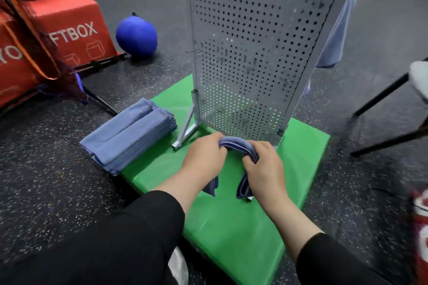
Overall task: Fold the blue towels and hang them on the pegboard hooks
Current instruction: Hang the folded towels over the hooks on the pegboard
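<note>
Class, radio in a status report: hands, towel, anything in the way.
Both hands, left and right, grip one folded towel over the green mat. Pegboard straight ahead. Towel stack waits left. Nothing in the way.

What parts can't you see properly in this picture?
- Head view: middle of the held towel, covered by the left hand and right hand.
- Hooks on the pegboard: too small and blurred to make out.
- Red box lettering: partly hidden by an orange strap.
- Chair: cut by the right edge.

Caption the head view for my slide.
Both hands grip a blue towel before the pegboard, stack beside.
</note>
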The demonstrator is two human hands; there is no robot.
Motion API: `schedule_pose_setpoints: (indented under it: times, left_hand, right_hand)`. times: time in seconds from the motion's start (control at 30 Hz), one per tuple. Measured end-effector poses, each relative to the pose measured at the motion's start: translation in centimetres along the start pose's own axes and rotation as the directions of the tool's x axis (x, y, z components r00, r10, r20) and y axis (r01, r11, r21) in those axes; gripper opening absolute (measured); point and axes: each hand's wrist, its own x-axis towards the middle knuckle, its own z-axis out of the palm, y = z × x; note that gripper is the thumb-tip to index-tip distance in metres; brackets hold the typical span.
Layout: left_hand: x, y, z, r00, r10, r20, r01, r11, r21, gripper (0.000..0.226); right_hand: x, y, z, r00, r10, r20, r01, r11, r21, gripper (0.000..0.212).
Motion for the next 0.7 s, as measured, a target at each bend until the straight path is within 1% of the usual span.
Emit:
schedule_pose_setpoints:
  times: [0.17,0.23,0.33,0.43,0.5,0.57,0.63,0.7]
  left_hand:
    - [1.4,0.2,2.8,0.999,-0.003,0.047,0.005,0.999,-0.036,0.007]
    - [2.0,0.2,3.6,0.999,0.000,0.048,0.002,0.999,-0.040,0.005]
    - [3.3,0.7,4.6,0.999,-0.005,0.046,0.008,0.997,-0.080,0.014]
    - [5.3,2.0,5.4,0.999,0.015,0.051,-0.008,0.991,-0.137,0.031]
    - [6.7,2.7,5.7,0.999,0.030,0.017,-0.027,0.982,-0.186,0.037]
    - [8.1,2.9,5.7,0.998,0.052,-0.044,-0.060,0.971,-0.230,0.028]
    - [9.5,2.6,5.7,0.994,0.073,-0.084,-0.090,0.970,-0.224,0.016]
    - [11.0,2.1,5.7,0.992,0.090,-0.089,-0.106,0.974,-0.199,0.016]
  right_hand:
    - [0.6,3.0,0.4,0.998,0.058,-0.002,-0.058,0.998,0.017,0.035]
    - [1.0,3.9,0.6,0.997,0.073,-0.025,-0.073,0.997,0.020,0.035]
    - [1.6,4.8,1.0,0.994,0.089,-0.060,-0.088,0.996,0.016,0.035]
    - [2.7,5.4,1.1,0.989,0.101,-0.109,-0.100,0.995,0.012,0.036]
    - [4.0,5.7,1.0,0.983,0.111,-0.148,-0.111,0.994,0.006,0.034]
    - [5.7,6.0,1.0,0.976,0.119,-0.185,-0.122,0.992,-0.009,0.031]
    - [7.3,6.3,1.1,0.970,0.119,-0.212,-0.129,0.991,-0.033,0.030]
    - [8.8,6.5,1.3,0.969,0.104,-0.223,-0.117,0.992,-0.049,0.030]
